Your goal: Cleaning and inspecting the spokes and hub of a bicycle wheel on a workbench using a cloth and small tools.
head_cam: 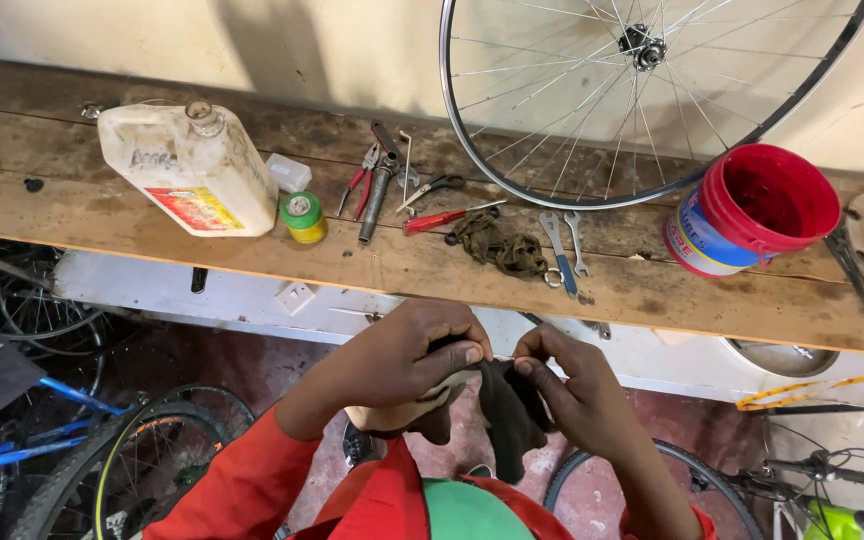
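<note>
Both hands — left grip (pixel 407 355) and right grip (pixel 567 380) — pinch a dark cloth (pixel 507 410) shut between fingertips, seemingly mid-unfolding — next calls for pulling apart.

Single head-worn view, looking steeply down and forward from close above the person's left hand (pixel 407 350) and right hand (pixel 572 385); beyond them it faces a wooden workbench (pixel 102 205) against a pale wall, with floor below.
</note>
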